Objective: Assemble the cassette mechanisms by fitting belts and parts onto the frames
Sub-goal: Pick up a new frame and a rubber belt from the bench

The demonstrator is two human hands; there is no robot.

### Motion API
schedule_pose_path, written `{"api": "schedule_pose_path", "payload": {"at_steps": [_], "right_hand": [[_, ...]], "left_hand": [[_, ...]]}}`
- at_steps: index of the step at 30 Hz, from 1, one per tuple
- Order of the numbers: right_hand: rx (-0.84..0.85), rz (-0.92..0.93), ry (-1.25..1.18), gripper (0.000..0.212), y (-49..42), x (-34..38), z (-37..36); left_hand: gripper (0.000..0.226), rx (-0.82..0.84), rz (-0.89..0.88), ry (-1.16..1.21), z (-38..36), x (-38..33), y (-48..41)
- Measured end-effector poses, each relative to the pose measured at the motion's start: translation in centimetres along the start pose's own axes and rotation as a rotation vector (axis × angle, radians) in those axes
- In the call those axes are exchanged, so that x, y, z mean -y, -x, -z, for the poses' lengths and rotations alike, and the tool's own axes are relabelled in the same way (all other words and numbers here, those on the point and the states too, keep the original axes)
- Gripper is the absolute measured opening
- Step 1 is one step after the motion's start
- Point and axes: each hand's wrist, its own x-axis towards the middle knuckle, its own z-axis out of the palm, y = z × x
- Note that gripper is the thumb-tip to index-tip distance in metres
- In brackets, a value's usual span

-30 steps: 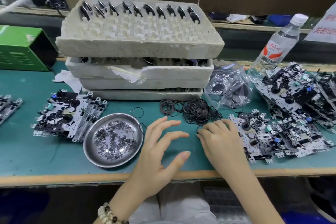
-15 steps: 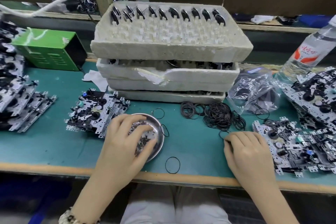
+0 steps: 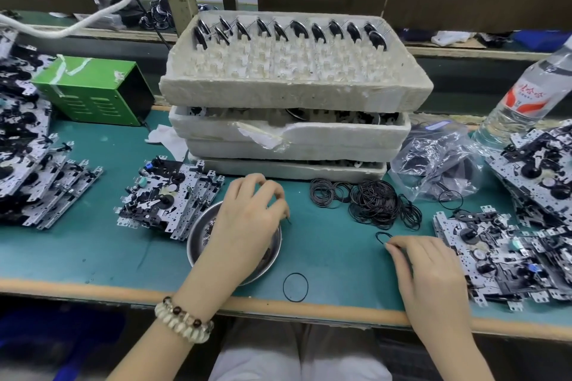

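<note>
One thin black rubber belt ring [image 3: 295, 287] is seen flat by the table [image 3: 93, 257] edge. Just beyond, a smaller black belt loop [image 3: 383, 237] is pinched by the right hand [image 3: 433, 275] in a fingertip grip. The left hand [image 3: 247, 226] is curled over the round steel dish [image 3: 192, 249]; its grip contents cannot be told. Belts are judged light, floppy, stretchy: best pinched on one strand. A tangled belt pile [image 3: 371, 204] is seen farther back.

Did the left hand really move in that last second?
Yes. Judged against the metal dish, the left hand went leftward: it was over the green mat right of the dish, and now hovers over it.
</note>
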Motion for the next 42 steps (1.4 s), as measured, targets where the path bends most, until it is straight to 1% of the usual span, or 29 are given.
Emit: {"api": "schedule_pose_path", "payload": {"at_steps": [4,5,7,8,10,12,13,16,18,21,23,27,30,32,34,35,36,37,38,39,40,41,42], "right_hand": [[0.011,-0.003,-0.026,0.024,-0.1,0.2,0.1],[0.013,-0.006,-0.033,0.024,-0.1,0.2,0.1],[0.015,-0.023,-0.055,0.024,0.0,0.1,0.1],[0.01,-0.037,-0.071,0.022,0.1,0.1,0.1],[-0.011,-0.066,-0.101,0.021,0.2,0.0,0.0],[-0.029,-0.083,-0.115,0.021,0.3,-0.1,0.0],[-0.035,-0.088,-0.12,0.022,0.3,-0.1,-0.1],[-0.044,-0.092,-0.125,0.027,0.4,-0.2,-0.1],[-0.045,-0.104,-0.111,0.026,0.5,-0.2,-0.2],[-0.044,-0.167,-0.088,0.015,0.5,-0.1,-0.2],[-0.046,-0.209,-0.085,0.008,0.6,0.0,-0.2],[-0.043,-0.232,-0.082,0.006,0.5,0.0,-0.2],[-0.046,-0.243,-0.103,0.009,0.5,0.2,-0.1],[-0.045,-0.238,-0.105,0.011,0.4,0.4,0.1],[-0.045,-0.227,-0.112,0.01,0.3,0.5,0.1],[-0.049,-0.21,-0.11,0.004,0.2,0.5,0.1],[-0.049,-0.197,-0.111,0.004,0.1,0.6,0.1],[-0.045,-0.186,-0.117,0.013,-0.1,0.6,0.0],[-0.039,-0.168,-0.126,0.022,-0.1,0.5,-0.1],[-0.039,-0.146,-0.128,0.028,-0.2,0.4,-0.1],[-0.039,-0.121,-0.129,0.031,-0.2,0.3,-0.2],[-0.038,-0.096,-0.135,0.032,-0.2,0.3,-0.2],[-0.047,-0.074,-0.144,0.032,-0.2,0.1,-0.3]], "left_hand": [[0.016,0.002,0.079,0.008,-0.1,0.6,-2.7],[0.016,0.024,0.102,0.023,0.0,0.6,-3.2],[0.028,0.103,0.163,0.075,0.1,0.3,-3.4],[0.031,0.128,0.164,0.114,0.3,0.0,-3.2],[0.025,0.15,0.073,0.167,1.1,-1.3,-2.3],[0.019,0.183,-0.079,0.146,2.0,-2.9,-1.0],[0.021,0.223,-0.14,0.115,2.4,-3.5,-0.3],[0.027,0.397,-0.238,0.02,3.0,-4.5,1.9],[0.025,0.437,-0.277,-0.008,3.0,-4.5,3.1],[0.013,0.4,-0.296,-0.017,2.6,-4.2,3.8],[0.011,0.395,-0.335,-0.055,2.3,-4.2,4.0],[0.017,0.293,-0.416,-0.129,1.6,-4.3,3.8],[0.015,0.239,-0.449,-0.189,1.4,-4.2,3.0],[0.018,0.235,-0.423,-0.196,1.4,-3.8,1.8],[0.021,0.177,-0.323,-0.151,1.2,-3.1,0.1],[0.02,0.14,-0.261,-0.109,1.0,-2.8,-0.9],[0.018,0.102,-0.207,-0.058,0.9,-2.5,-2.0],[0.013,0.078,-0.156,-0.018,0.9,-2.4,-3.0],[0.008,0.096,-0.109,0.006,0.9,-2.4,-3.9],[0.014,0.142,-0.054,0.01,0.9,-2.4,-4.6],[0.027,0.205,-0.002,-0.009,0.6,-2.2,-5.0],[0.036,0.248,0.032,-0.03,0.5,-2.0,-5.1],[0.041,0.254,0.051,-0.048,0.5,-1.8,-5.0]]}}
